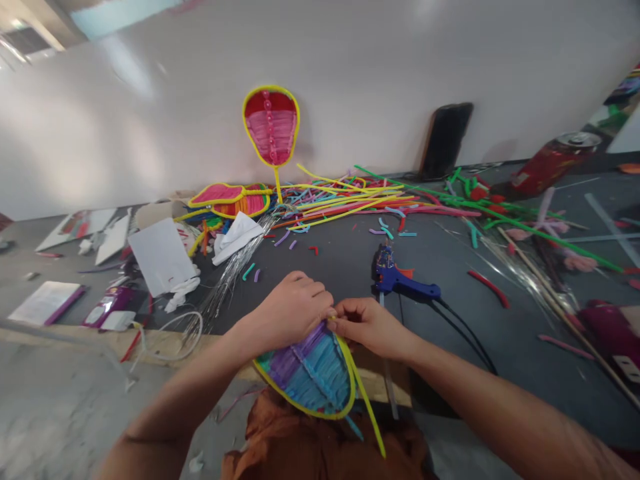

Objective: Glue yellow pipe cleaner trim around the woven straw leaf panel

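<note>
A leaf-shaped pipe-cleaner piece [315,377], filled in purple and blue with a yellow rim, lies tilted over my lap at the table edge. My left hand [295,307] is closed on its upper end. Against that same end, the fingers of my right hand [367,327] pinch a yellow pipe cleaner [367,407], whose loose tail hangs down along the right side of the rim. The fingertips of both hands nearly meet, and they hide the exact spot where the yellow pipe cleaner joins the piece.
A blue glue gun [407,283] with a black cord lies right of my hands. Behind are piled pipe cleaners [345,203] and a pink paddle-shaped piece [273,130] against the wall. A phone [445,140] and a red can [555,163] stand at back right; papers [163,257] lie left.
</note>
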Demonstrator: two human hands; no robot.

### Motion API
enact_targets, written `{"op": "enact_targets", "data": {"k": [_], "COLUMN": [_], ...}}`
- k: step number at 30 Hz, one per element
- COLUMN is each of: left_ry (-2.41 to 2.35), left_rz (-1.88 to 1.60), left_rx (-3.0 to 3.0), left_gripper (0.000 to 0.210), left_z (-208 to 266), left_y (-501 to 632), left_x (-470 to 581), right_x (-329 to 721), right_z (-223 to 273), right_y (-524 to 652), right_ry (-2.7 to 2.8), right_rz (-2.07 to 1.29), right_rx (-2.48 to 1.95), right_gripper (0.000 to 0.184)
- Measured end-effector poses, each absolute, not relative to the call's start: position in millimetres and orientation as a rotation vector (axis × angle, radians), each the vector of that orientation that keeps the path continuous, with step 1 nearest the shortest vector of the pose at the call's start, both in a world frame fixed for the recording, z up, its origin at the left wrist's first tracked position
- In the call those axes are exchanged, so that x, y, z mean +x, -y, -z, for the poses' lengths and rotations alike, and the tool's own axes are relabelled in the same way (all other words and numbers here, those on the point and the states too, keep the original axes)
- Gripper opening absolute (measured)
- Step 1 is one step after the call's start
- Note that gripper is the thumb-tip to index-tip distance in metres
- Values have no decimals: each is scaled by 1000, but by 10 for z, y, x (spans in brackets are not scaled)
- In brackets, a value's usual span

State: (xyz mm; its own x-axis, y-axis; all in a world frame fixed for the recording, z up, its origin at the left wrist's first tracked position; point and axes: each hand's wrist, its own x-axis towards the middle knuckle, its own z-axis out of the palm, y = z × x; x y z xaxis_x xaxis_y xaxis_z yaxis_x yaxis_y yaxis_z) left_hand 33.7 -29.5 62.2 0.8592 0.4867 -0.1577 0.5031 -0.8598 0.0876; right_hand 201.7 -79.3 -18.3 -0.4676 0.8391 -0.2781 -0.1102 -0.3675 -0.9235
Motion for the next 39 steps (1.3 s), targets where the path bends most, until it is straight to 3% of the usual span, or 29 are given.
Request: {"op": "enact_targets", "data": {"k": [12, 16, 22, 29, 36, 39], "left_ry": [-1014, -1134, -1207, -1128, -1262, -1282], "left_rz": [223, 179, 121, 68, -419, -394], "left_rx": [2688, 2590, 2434, 2371, 1789, 1652], "left_gripper": [32, 33, 35, 38, 57, 60], "left_z": [-594, -555, -418, -387, -382, -360], "left_y": [114, 76, 17, -91, -309, -316], "left_x": [130, 33, 20, 25, -283, -404], "right_x": [2032, 2043, 2025, 2015, 2078, 2107], "right_z": [180, 157, 96, 174, 182, 179], "right_y": [788, 810, 879, 878, 798, 778], "right_ry": [1250, 1554, 2010, 1822, 1591, 1554], "right_rz": [-1901, -1595, -1103, -1158, -1304, -1311], "right_rx": [-1065, -1177, -1276, -1347, -1310, -1336], "right_gripper": [28, 20, 22, 19, 24, 25]}}
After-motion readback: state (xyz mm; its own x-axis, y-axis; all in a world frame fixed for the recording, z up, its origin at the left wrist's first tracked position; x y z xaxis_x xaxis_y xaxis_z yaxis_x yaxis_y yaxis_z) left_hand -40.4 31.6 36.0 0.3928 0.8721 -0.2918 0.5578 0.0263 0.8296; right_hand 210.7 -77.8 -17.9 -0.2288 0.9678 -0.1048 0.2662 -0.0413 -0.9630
